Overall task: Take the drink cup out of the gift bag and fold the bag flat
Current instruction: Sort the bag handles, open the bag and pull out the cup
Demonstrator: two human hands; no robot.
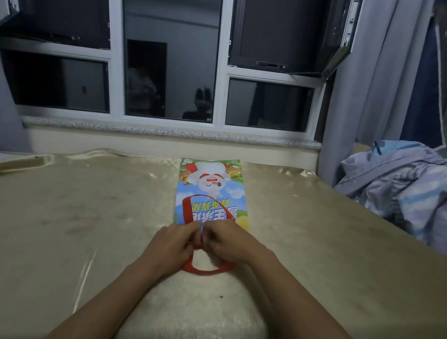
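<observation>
A bag (pixel 212 193) lies flat mid-table, mouth nearest. Left hand (pixel 173 241) and right hand (pixel 225 240) meet there, fingers curled, pinching its red handle (pixel 204 270). Thin, light paper, probably creasing easily; best held at the edges. No cup visible.

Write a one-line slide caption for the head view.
Both hands, left hand and right hand, pinch the near edge of a flattened gift bag on a gold-covered table, red handles splayed.
</observation>
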